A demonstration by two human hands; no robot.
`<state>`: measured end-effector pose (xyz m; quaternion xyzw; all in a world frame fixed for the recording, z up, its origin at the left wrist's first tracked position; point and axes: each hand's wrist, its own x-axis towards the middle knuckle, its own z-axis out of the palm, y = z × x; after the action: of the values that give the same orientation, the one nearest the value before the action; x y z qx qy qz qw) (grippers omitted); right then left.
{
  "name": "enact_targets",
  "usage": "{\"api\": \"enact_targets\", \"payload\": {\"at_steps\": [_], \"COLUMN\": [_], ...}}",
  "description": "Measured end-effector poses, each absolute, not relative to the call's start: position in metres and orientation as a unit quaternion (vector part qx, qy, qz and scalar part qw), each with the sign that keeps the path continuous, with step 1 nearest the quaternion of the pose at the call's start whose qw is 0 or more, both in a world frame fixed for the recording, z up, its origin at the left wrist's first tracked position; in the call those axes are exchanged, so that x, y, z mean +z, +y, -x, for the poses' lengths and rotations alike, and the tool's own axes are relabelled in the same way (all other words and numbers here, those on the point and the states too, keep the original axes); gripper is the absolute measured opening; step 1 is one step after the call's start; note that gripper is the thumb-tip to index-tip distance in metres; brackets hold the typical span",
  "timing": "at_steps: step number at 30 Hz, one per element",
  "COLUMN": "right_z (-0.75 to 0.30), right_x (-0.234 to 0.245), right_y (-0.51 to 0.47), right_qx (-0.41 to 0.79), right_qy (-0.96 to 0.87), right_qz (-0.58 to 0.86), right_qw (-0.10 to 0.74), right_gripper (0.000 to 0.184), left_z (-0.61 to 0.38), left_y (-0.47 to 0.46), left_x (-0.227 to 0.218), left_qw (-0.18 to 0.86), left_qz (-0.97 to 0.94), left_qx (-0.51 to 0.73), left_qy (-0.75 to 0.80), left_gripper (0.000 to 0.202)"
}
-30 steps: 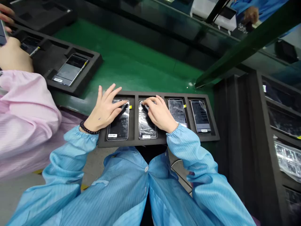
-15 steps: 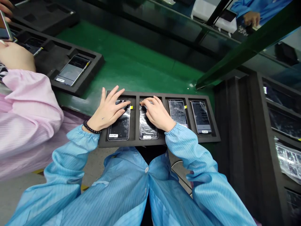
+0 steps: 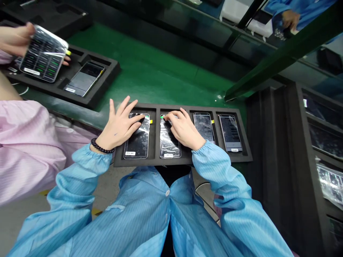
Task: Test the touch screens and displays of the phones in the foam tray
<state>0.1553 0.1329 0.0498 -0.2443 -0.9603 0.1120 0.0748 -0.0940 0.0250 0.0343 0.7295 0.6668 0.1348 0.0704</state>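
Observation:
A black foam tray [image 3: 157,142] lies in front of me with several phones in its slots. My left hand [image 3: 119,125] is open over the leftmost phone [image 3: 137,146], fingers spread, one fingertip at the screen's upper right corner by a small green mark. Over the second phone [image 3: 170,146], which has a wrinkled clear film, my right hand [image 3: 184,130] is open with its index finger at the upper left corner, near another green mark. A third phone [image 3: 204,125] and a fourth phone [image 3: 230,134] show lines of text. Part of the third is behind my right hand.
On the left, a co-worker's hand [image 3: 16,39] holds a film-covered phone [image 3: 44,55] above another foam tray [image 3: 107,80]. Stacked foam trays [image 3: 286,142] with wrapped phones stand at the right. A green post [image 3: 257,75] slants over the green table [image 3: 150,78].
Small green marks now show at the top corners of the two left phones, by my fingertips. My fingers have shifted slightly. The co-worker's phone has swung into view over their tray.

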Motion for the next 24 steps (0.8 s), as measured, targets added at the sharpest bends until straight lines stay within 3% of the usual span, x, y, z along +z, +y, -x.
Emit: {"api": "enact_targets", "payload": {"at_steps": [24], "right_z": [-0.194], "right_x": [0.046], "right_y": [0.146], "right_qx": [0.093], "right_qy": [-0.942], "right_qz": [0.303], "right_qw": [0.107], "right_gripper": [0.037], "left_z": [0.1], "left_y": [0.005], "left_x": [0.035], "left_qw": [0.034], "left_qz": [-0.671], "left_qx": [0.144], "left_qy": [0.727], "left_gripper": [0.045]}}
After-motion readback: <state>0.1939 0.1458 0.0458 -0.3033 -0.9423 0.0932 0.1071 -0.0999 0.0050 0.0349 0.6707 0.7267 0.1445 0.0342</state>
